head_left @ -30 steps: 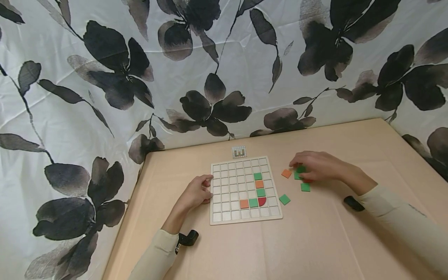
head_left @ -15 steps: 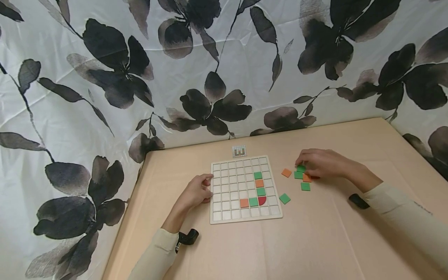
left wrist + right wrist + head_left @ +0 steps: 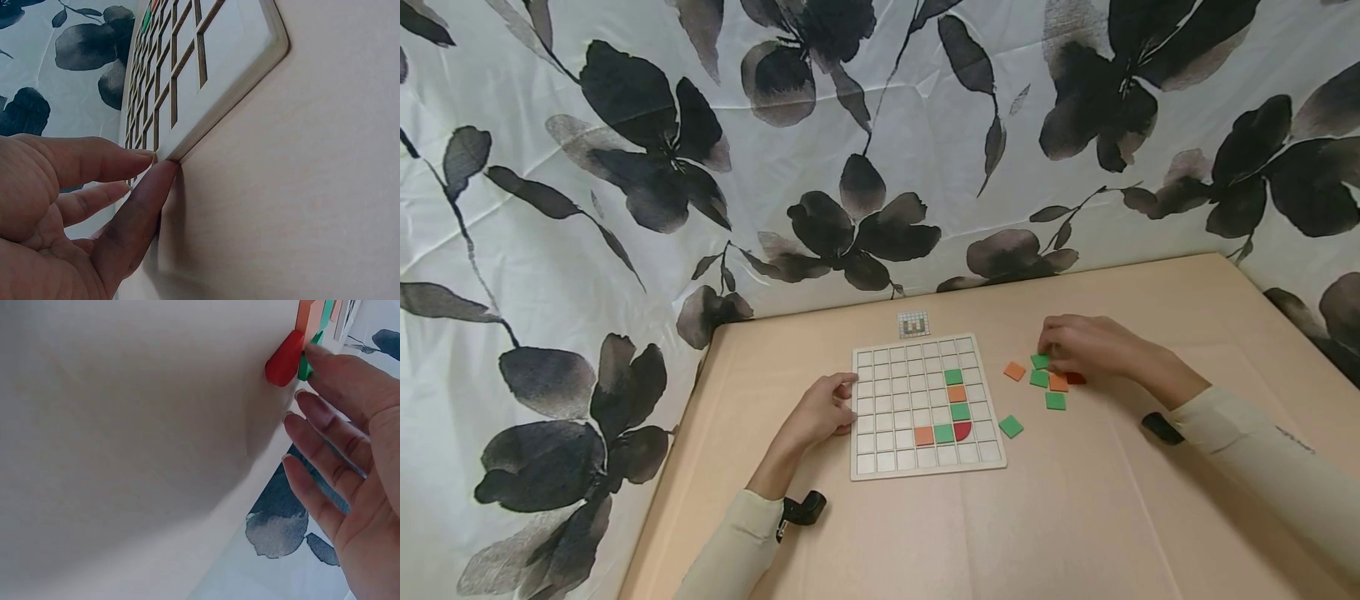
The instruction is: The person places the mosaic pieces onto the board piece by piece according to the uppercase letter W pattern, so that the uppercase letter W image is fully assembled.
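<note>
A white grid board (image 3: pixel 891 417) lies on the table, with green, orange and red pieces set in some squares at its right. My left hand (image 3: pixel 818 410) holds the board's left edge; in the left wrist view the thumb and a finger pinch its rim (image 3: pixel 212 112). To the right of the board my right hand (image 3: pixel 1090 346) reaches into a cluster of loose tiles. Its thumb and a finger grip the edges of a green tile (image 3: pixel 1040 362), while the other fingers (image 3: pixel 315 440) spread apart. A red piece (image 3: pixel 285 359) stands beside that tile in the right wrist view.
Near the right hand lie an orange tile (image 3: pixel 1057 382), a green tile (image 3: pixel 1056 402) and another orange tile (image 3: pixel 1014 371). Close to the board's right edge is a green tile (image 3: pixel 1011 427). A small patterned card (image 3: pixel 913 324) sits behind the board, before a floral cloth (image 3: pixel 850 100).
My right hand has shifted slightly right and back over the cluster, uncovering an orange and a red piece. The green tile at its fingertips has moved a little left. The left hand stays at the board.
</note>
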### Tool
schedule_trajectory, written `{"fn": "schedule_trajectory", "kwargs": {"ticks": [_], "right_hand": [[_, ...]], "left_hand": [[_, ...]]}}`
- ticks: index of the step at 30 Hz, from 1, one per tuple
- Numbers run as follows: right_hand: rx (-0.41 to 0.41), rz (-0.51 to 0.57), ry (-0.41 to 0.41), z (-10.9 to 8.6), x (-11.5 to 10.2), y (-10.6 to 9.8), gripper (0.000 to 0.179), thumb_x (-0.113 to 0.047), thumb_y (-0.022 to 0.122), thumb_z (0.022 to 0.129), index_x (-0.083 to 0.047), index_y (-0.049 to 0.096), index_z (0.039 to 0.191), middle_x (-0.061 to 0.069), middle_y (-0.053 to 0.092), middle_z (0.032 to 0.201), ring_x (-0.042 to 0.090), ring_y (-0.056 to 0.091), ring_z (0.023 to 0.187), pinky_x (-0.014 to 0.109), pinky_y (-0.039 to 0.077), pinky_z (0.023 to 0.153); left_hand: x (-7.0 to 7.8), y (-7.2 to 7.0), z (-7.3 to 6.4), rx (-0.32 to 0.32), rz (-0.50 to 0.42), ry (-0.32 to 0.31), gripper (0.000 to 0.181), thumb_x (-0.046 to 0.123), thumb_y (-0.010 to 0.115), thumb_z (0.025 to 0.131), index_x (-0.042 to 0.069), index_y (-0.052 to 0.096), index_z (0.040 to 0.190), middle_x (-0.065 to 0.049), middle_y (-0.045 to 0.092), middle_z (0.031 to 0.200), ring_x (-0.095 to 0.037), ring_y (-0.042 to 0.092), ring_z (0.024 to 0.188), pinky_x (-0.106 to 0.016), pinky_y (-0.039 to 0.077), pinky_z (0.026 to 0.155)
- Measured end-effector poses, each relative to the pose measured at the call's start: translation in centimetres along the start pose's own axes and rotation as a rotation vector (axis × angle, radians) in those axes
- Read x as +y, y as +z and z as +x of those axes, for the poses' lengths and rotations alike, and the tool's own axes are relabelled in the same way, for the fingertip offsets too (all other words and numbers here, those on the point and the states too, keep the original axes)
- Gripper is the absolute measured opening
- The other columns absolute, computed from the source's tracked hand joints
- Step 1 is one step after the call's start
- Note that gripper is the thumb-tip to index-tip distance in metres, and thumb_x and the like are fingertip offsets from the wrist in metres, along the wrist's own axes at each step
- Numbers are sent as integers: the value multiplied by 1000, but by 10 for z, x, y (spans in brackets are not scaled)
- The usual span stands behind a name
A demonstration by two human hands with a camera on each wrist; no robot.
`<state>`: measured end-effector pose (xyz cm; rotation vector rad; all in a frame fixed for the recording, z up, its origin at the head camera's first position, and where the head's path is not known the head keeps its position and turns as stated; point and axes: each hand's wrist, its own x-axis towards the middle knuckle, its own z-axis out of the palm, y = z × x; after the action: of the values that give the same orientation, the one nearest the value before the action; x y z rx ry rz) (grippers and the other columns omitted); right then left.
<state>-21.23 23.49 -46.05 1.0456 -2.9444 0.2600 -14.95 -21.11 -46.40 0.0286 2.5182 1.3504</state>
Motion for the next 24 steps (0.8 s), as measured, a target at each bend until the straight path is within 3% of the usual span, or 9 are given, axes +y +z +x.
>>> {"fn": "schedule_trajectory", "kwargs": {"ticks": [3,10,24], "right_hand": [[-5,7,14,0,0,0,17,-19,84,82,-18,77,98,-5,63,98,14,59,88,37,55,72],[-43,49,-30,0,-5,-4,27,-1,75,86,-17,79,107,-3,66,103,17,62,94,39,58,79],[-86,27,13,2,-7,-10,26,-20,86,81,-14,77,105,-4,60,89,14,52,81,32,50,68]], "left_hand": [[0,0,0,-2,-3,1,68,-17,67,85,0,48,148,-16,46,110,-18,52,80,-31,58,60],[-1,1,1,-4,-9,-1,68,-17,67,85,0,48,148,-15,46,109,-18,50,80,-31,57,59],[-1,1,1,5,-8,-4,68,-18,67,85,0,48,148,-15,46,109,-19,51,80,-31,57,59]]}}
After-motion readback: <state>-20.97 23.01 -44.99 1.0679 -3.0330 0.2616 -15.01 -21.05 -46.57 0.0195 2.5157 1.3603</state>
